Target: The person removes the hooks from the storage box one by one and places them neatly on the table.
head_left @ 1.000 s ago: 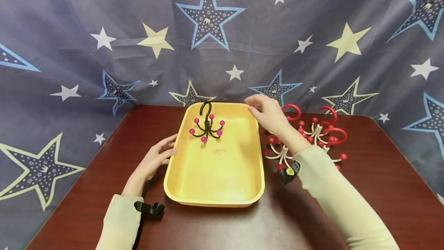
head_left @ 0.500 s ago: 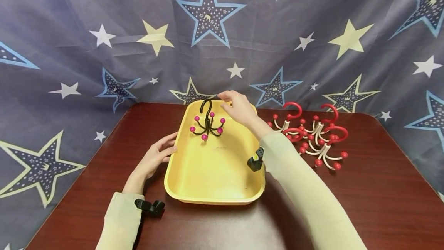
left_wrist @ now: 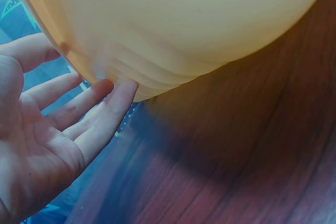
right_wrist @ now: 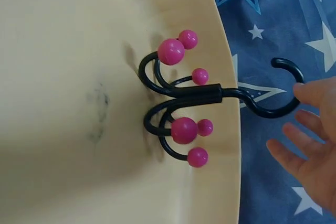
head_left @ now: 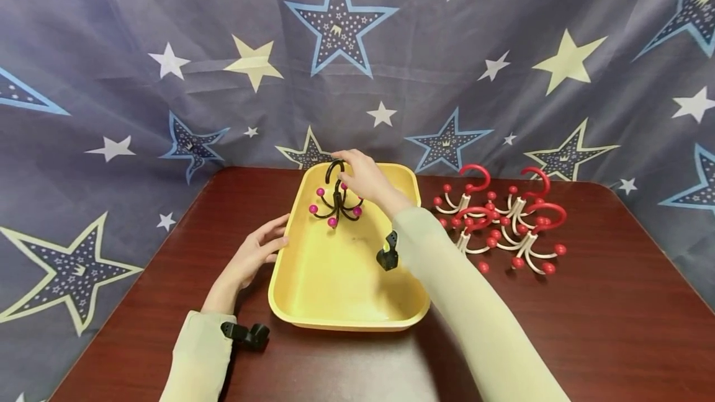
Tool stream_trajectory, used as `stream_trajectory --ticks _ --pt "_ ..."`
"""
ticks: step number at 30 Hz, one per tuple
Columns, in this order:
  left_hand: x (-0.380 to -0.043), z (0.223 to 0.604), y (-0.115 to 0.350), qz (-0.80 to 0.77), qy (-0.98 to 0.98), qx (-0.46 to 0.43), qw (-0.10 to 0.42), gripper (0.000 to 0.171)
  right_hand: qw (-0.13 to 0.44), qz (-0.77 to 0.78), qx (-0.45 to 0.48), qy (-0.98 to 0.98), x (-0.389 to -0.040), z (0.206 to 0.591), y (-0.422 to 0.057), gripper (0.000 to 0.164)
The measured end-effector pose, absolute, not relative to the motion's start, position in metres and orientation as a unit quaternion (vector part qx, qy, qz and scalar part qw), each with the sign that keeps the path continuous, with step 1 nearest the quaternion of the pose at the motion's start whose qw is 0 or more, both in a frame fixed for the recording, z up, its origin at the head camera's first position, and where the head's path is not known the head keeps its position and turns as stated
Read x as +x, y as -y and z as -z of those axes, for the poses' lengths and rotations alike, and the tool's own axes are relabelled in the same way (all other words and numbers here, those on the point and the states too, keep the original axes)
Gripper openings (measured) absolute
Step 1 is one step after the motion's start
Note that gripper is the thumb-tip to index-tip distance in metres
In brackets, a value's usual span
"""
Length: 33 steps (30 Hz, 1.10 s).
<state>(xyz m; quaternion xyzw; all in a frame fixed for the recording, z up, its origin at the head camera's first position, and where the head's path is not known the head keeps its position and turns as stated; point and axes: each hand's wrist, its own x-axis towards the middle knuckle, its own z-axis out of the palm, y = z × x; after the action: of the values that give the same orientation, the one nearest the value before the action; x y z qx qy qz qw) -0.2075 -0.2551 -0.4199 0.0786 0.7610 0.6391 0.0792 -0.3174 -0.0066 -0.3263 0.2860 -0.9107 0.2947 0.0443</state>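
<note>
A shallow yellow tray (head_left: pixel 335 284) sits on the table, with a black multi-arm hook hanger (head_left: pixel 337 202) standing inside its far left part. Pink balls (right_wrist: pixel 184 130) tip the hanger's curved arms. My right hand (head_left: pixel 365 178) reaches over the tray to the hanger's top hook; in the right wrist view, the thumb of that hand (right_wrist: pixel 317 135) touches the hook's bend while the other fingers are spread below. At the tray's left side is my left hand (head_left: pixel 251 259). The left wrist view has this hand's (left_wrist: pixel 47 140) fingers extended against the tray's outer wall (left_wrist: pixel 173 35).
Several white hook hangers (head_left: pixel 525 244) with red tops and red balls stand close together on the dark wooden table (head_left: pixel 603 327), right of the tray. A star-patterned cloth (head_left: pixel 424 73) hangs behind the table.
My right hand has moved left from the tray's far right corner to the black hanger's hook. My left hand has stayed at the tray's side.
</note>
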Motion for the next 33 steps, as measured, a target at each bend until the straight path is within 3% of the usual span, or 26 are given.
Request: stream_trajectory --ticks 15,33 --pt "-0.206 0.423 0.253 -0.642 -0.759 0.08 0.08 0.055 0.105 -0.302 0.288 0.903 -0.316 0.331 0.007 0.015" --pt "-0.206 0.422 0.255 -0.637 -0.763 0.075 0.079 0.056 0.146 -0.339 0.294 0.881 -0.293 0.307 -0.015 0.013"
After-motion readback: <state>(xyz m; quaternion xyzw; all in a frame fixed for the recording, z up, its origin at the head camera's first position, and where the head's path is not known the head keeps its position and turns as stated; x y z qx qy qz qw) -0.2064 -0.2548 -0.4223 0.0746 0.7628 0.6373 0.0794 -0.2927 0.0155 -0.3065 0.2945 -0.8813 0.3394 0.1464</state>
